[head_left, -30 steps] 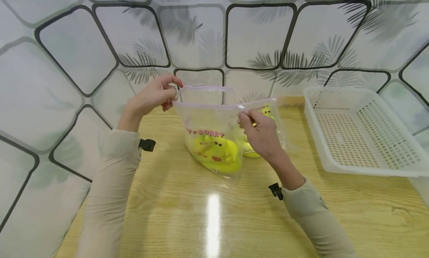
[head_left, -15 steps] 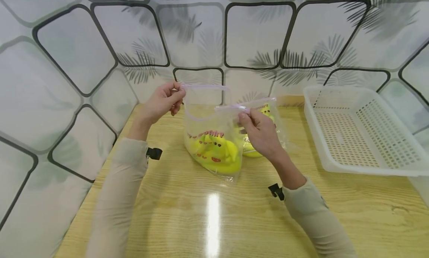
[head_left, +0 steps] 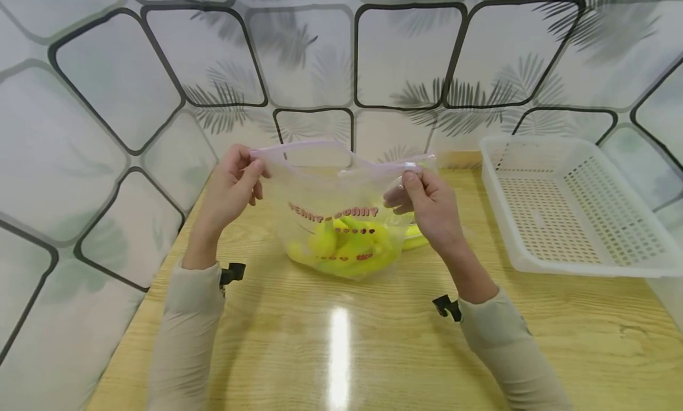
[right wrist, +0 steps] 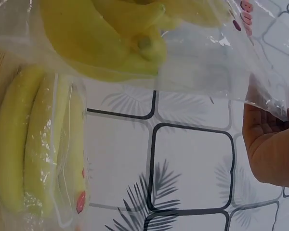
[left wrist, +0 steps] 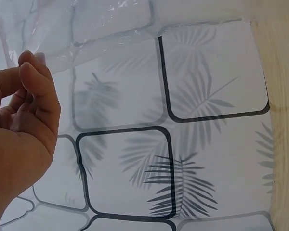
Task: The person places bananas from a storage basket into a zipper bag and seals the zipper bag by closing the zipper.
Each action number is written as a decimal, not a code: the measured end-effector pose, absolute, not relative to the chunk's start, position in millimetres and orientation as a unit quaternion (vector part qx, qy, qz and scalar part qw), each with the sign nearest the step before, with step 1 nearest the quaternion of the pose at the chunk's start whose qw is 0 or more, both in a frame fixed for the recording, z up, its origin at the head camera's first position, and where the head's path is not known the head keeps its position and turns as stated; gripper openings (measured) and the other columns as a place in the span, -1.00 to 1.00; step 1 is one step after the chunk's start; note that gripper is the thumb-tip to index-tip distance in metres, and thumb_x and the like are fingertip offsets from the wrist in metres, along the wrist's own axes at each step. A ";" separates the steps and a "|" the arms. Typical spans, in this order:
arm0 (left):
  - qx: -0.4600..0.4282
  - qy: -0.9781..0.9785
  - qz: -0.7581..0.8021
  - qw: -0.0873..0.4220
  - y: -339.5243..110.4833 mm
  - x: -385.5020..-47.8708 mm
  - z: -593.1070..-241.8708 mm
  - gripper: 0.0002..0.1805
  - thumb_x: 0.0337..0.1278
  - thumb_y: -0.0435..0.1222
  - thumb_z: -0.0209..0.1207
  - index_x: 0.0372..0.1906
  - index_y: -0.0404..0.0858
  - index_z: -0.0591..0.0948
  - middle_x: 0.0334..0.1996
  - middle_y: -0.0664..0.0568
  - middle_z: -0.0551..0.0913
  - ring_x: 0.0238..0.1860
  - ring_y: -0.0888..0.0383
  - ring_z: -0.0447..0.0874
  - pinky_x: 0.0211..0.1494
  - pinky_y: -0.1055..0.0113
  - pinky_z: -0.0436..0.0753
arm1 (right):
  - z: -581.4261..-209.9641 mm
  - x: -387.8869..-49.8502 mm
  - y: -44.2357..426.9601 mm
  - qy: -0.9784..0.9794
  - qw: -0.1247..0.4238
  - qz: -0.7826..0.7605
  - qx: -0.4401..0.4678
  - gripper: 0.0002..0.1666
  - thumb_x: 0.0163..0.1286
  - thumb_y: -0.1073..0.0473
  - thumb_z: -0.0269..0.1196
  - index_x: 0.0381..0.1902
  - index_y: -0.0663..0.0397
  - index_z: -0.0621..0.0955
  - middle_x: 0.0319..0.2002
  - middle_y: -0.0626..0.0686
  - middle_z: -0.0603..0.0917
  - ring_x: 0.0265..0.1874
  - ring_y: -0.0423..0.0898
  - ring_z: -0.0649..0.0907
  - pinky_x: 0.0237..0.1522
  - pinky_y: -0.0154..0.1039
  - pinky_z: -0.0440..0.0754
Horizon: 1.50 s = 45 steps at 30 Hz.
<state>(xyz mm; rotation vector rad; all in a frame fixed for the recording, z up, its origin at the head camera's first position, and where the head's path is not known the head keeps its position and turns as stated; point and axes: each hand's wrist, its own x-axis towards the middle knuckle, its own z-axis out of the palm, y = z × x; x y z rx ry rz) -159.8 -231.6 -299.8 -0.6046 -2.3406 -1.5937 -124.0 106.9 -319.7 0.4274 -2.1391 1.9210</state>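
Observation:
Between both hands a clear zip bag [head_left: 341,188] with a pale purple rim and red lettering hangs with its mouth spread. Yellow fruit [head_left: 352,245], bananas among it, lies in its bottom; I cannot tell whether the bag touches the table. At the rim's left end, my left hand [head_left: 226,188] pinches the plastic between thumb and fingers. My right hand [head_left: 437,209] pinches the right end beside a whitish slider [head_left: 409,166], its other fingers behind the bag. Behind stands a second clear bag, partly hidden, whose bananas [right wrist: 38,139] show in the right wrist view.
A white plastic basket [head_left: 509,221] with perforated sides stands at the right on the wooden table [head_left: 288,340]. A patterned cloth backdrop [head_left: 411,55] rises behind the table and along its left side.
My left hand first shifts right, then back left and lower along the rim. My right hand moves slightly right. The bag's rim is now stretched wider and its front turned more toward me.

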 end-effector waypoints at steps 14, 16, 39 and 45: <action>-0.251 -0.807 -0.495 0.200 -216.3 -135.0 -301.4 -0.87 0.46 -0.42 0.01 -0.18 -0.47 0.44 -0.40 -0.10 0.69 -0.71 0.18 0.48 -0.67 0.45 0.41 | -318.2 -119.8 137.9 -0.670 0.161 0.714 0.125 -0.69 0.57 0.08 0.06 -0.34 0.12 0.55 -0.57 -0.05 0.71 -0.65 -0.17 0.70 -0.63 -0.34 0.64; -0.255 -0.810 -0.495 0.183 -209.4 -133.8 -302.8 -0.87 0.49 -0.40 -0.03 -0.14 -0.46 0.41 -0.41 -0.15 0.69 -0.72 0.20 0.51 -0.66 0.43 0.47 | -318.8 -119.8 142.6 -0.671 0.174 0.711 0.117 -0.70 0.56 0.07 0.07 -0.34 0.12 0.56 -0.59 -0.05 0.70 -0.67 -0.17 0.69 -0.65 -0.35 0.63; -0.199 -0.759 -0.600 0.160 -134.3 -146.1 -329.2 -0.74 0.59 -0.22 -0.26 -0.04 -0.39 0.27 -0.23 -0.26 0.53 -0.22 -0.15 0.73 -0.10 0.23 0.75 | -335.3 -155.4 146.4 -0.601 0.278 0.749 0.008 -0.71 0.58 0.08 0.02 -0.39 -0.01 0.52 -0.57 -0.07 0.49 -0.59 -0.19 0.44 -0.52 -0.43 0.49; -0.243 -0.753 -0.583 0.184 -136.8 -155.1 -337.1 -0.81 0.59 -0.30 -0.27 -0.07 -0.39 0.26 -0.19 -0.26 0.55 -0.15 -0.17 0.72 -0.01 0.19 0.72 | -340.2 -156.1 147.8 -0.580 0.279 0.765 0.031 -0.70 0.59 0.11 0.00 -0.40 0.00 0.51 -0.55 -0.05 0.50 -0.57 -0.18 0.46 -0.48 -0.42 0.49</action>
